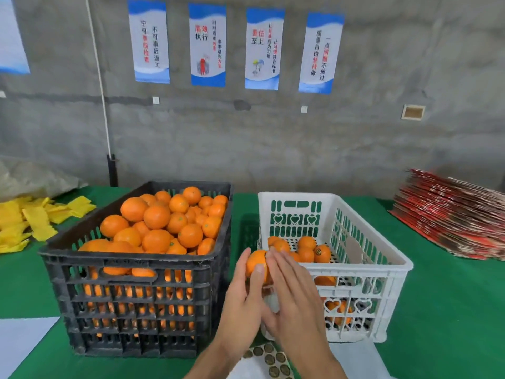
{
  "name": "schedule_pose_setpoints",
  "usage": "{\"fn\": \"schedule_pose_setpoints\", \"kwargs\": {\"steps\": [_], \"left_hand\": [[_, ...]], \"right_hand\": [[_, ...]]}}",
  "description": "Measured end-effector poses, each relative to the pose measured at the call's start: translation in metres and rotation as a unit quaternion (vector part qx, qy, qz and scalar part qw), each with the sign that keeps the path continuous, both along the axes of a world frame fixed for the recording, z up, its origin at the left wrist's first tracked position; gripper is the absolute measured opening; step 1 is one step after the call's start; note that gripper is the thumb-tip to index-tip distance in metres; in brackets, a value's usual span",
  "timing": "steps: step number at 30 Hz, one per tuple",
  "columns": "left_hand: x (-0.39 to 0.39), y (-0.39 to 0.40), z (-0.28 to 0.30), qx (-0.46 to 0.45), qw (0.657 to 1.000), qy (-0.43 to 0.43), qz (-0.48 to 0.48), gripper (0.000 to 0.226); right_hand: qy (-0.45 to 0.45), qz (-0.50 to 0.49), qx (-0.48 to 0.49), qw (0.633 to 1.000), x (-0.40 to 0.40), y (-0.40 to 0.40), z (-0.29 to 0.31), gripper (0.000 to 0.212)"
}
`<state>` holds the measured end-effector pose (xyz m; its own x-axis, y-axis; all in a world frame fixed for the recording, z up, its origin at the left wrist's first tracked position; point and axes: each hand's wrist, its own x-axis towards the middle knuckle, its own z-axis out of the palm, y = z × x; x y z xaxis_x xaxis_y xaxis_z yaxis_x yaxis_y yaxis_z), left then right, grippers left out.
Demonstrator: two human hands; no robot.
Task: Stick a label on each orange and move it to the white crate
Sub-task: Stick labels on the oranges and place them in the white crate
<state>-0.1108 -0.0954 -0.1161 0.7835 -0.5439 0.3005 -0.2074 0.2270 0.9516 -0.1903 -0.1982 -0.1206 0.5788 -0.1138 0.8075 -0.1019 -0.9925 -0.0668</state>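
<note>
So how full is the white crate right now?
Mostly empty. The white crate holds only a few oranges on its floor, at the near left end; the walls above them stand bare.

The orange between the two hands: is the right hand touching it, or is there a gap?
Touching. In the head view the right hand's straight fingers lie flat against the orange with no gap, while the left hand holds it from the other side.

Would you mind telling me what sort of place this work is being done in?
Most likely a fruit packing workshop: a black crate heaped with oranges beside a white crate, flattened red cartons stacked on the green table, and workplace slogan posters on a bare concrete wall.
</note>
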Motion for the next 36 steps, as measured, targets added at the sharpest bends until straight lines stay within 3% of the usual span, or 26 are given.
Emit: {"fn": "schedule_pose_setpoints", "kwargs": {"steps": [4,8,11,14,17,19,21,23,26,28,32,34,36], "left_hand": [[0.009,-0.025,0.039,0.084,0.99,-0.112,-0.008,0.051],[0.025,-0.032,0.066,0.158,0.954,-0.248,0.057,0.037],[0.039,-0.012,0.07,0.157,0.946,-0.264,0.106,0.023],[0.045,0.01,0.07,0.156,0.949,-0.249,0.111,0.012],[0.037,0.03,0.076,0.122,0.965,-0.227,0.057,0.017],[0.048,0.054,0.083,0.091,0.964,-0.234,0.083,0.016],[0.071,0.078,0.09,0.121,0.932,-0.303,0.159,0.01],[0.1,0.108,0.092,0.209,0.881,-0.346,0.245,0.006],[0.142,0.146,0.092,0.399,0.8,-0.303,0.33,0.026],[0.165,0.166,0.1,0.521,0.76,-0.219,0.32,0.041],[0.186,0.173,0.128,0.641,0.744,-0.098,0.162,0.06],[0.189,0.168,0.137,0.645,0.747,-0.101,0.127,0.06],[0.186,0.165,0.141,0.626,0.749,-0.138,0.167,0.058]], "right_hand": [[-0.069,-0.072,0.022,0.995,0.001,-0.034,0.027,0.057],[-0.082,-0.123,0.042,0.988,-0.004,-0.055,0.038,0.048],[-0.082,-0.109,0.05,0.989,-0.002,-0.058,0.032,0.032],[-0.086,-0.064,0.058,0.993,0.011,-0.045,0.024,0.031],[-0.092,0.003,0.075,0.993,0.033,-0.021,0.021,0.026],[-0.102,0.05,0.098,0.989,0.052,0.001,0.024,0.027],[-0.102,0.085,0.105,0.986,0.067,0.019,0.029,0.025],[-0.084,0.111,0.09,0.986,0.083,0.038,0.034,0.025],[-0.059,0.129,0.081,0.986,0.103,0.061,0.044,0.026],[-0.06,0.141,0.085,0.985,0.114,0.073,0.051,0.027],[-0.071,0.16,0.109,0.979,0.124,0.086,0.058,0.026],[-0.07,0.166,0.121,0.976,0.121,0.086,0.057,0.026],[-0.072,0.172,0.127,0.974,0.116,0.082,0.055,0.025]]}}
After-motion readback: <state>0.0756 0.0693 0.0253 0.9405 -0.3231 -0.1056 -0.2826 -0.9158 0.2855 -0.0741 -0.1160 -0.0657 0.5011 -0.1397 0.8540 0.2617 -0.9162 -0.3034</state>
